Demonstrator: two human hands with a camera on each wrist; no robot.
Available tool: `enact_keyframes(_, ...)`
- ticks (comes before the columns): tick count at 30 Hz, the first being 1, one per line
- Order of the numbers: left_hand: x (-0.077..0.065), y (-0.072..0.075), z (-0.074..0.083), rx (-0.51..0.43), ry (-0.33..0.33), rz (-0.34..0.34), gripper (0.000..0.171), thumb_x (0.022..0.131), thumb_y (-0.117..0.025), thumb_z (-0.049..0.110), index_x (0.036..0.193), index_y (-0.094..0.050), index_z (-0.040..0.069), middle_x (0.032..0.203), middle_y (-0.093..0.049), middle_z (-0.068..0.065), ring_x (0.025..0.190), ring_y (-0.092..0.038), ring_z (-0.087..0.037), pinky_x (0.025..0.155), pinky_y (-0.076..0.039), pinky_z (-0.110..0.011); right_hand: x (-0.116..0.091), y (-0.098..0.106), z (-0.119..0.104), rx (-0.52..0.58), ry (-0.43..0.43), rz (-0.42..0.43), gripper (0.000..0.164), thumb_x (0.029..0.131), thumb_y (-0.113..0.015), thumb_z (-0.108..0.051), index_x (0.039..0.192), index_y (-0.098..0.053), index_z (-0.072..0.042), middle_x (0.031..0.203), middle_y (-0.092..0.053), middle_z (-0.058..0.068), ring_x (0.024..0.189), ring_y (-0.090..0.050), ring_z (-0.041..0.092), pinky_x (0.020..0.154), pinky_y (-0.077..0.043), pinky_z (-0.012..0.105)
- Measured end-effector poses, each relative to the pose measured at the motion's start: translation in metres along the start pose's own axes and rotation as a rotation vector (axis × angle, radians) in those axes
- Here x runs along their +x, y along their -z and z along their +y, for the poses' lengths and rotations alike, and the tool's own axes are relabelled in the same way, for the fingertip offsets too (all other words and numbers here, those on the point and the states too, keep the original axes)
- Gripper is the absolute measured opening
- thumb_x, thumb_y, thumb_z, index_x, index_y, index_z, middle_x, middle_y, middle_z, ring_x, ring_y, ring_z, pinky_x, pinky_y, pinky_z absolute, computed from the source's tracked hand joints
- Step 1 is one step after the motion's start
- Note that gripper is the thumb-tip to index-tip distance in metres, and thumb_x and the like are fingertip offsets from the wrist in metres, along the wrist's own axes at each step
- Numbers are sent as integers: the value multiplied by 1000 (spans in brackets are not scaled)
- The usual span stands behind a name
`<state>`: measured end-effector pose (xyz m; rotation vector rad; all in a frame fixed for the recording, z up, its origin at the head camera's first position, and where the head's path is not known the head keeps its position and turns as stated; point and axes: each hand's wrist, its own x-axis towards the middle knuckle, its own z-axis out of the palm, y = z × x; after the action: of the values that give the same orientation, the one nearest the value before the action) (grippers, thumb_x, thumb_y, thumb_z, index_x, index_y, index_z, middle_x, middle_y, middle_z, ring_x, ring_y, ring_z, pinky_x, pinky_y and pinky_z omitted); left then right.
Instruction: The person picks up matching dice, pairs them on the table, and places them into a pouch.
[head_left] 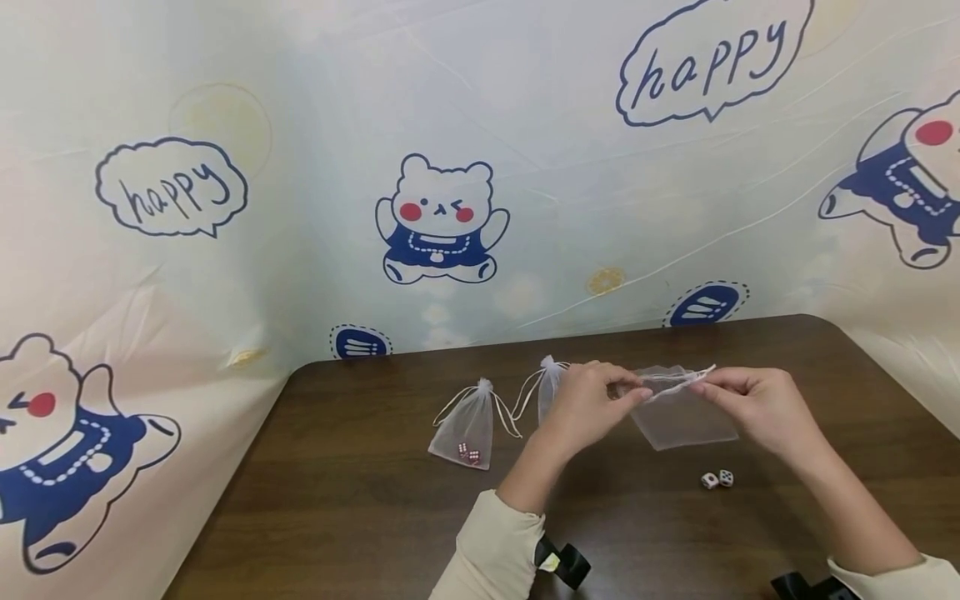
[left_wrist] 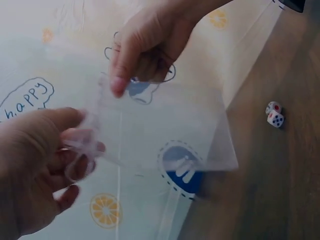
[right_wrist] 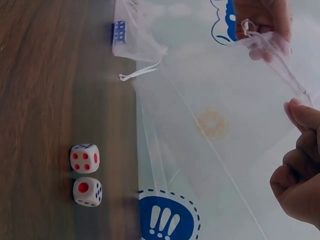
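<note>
Between both hands hangs a sheer white drawstring bag [head_left: 684, 417], its mouth stretched level above the table. My left hand [head_left: 596, 400] pinches one end of the mouth, with looped cord by its fingers in the left wrist view. At the opposite end, my right hand [head_left: 757, 408] pinches the top edge between thumb and curled fingers. The bag's body looks flat, and nothing shows inside it. Below and toward me, two white dice [right_wrist: 86, 172] lie side by side on the table, with red and dark dots on their faces.
A tied sheer bag [head_left: 468, 429] holding red dice [head_left: 468, 453] lies left of my left hand. Behind that hand, partly covered, is another tied bag [head_left: 549, 383]; blue dice [right_wrist: 119, 32] show through it. A printed cloth [head_left: 555, 183] hangs behind the brown table [head_left: 337, 517].
</note>
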<state>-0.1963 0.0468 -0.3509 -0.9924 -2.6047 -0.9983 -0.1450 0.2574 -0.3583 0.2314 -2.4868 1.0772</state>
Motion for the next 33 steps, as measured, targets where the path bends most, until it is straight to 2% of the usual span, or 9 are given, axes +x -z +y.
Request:
enact_keyframes(4,0,2,2,68,-3,-82,23,83,-70,28,99,-72,12,82,-62,8,64,-46,-1,55,-36,-10,1,-3,2,-84,23,12,9,80,-72,-10,80,-73,-1,72,-68,8,54,-48,6,44,-36,23)
enact_keyframes(9,0,3,1,190,-63,-76,23,82,-71,23,100,-72,9,90,-67,2,76,-58,-3,67,-42,-11,2,1,7,-190,8,-60,13,80,-71,-14,84,-74,-2,73,-68,8,52,-45,9,45,-33,25)
enact_keyframes(12,-1,3,1,245,-90,-66,24,82,-70,23,101,-72,10,90,-68,1,84,-61,-6,80,-41,-16,2,6,12,-266,-36,-199,14,82,-70,-16,85,-74,-3,74,-68,7,55,-51,15,48,-38,31)
enact_keyframes(14,-1,3,0,277,-106,-61,23,82,-70,23,101,-71,10,86,-67,3,82,-60,-6,81,-40,-19,2,9,14,-331,-68,-316,14,81,-70,-18,85,-74,-5,77,-69,7,63,-59,23,55,-45,39)
enact_keyframes(17,-1,3,1,307,-127,-45,23,81,-70,23,100,-71,11,80,-64,4,78,-58,-7,78,-39,-21,-1,10,19,-424,-97,-484,8,79,-71,-20,82,-74,-13,81,-68,5,75,-63,29,59,-46,51)
enact_keyframes(20,-1,3,1,319,-128,-35,24,81,-70,24,101,-71,11,83,-65,4,80,-59,-7,77,-38,-21,-3,9,24,-460,-137,-624,2,75,-73,-18,75,-71,-18,76,-64,1,67,-58,21,54,-44,46)
enact_keyframes(22,-2,3,2,320,-121,-36,25,81,-69,24,103,-71,11,86,-66,4,83,-59,-7,78,-38,-21,-5,7,28,-465,-164,-689,6,73,-74,-15,70,-69,-18,72,-61,-2,63,-52,17,52,-42,42)
enact_keyframes(26,-2,3,2,326,-114,-38,27,82,-69,25,105,-70,11,90,-67,3,87,-59,-8,79,-37,-21,-7,2,36,-456,-188,-745,11,70,-76,-11,67,-67,-17,68,-59,-3,59,-49,16,51,-41,38)
enact_keyframes(33,-1,1,1,337,-128,-27,26,81,-70,25,103,-71,11,86,-67,4,84,-59,-7,76,-37,-21,-4,-3,44,-475,-197,-774,13,67,-76,-11,65,-66,-18,69,-59,-2,60,-49,17,52,-42,42)
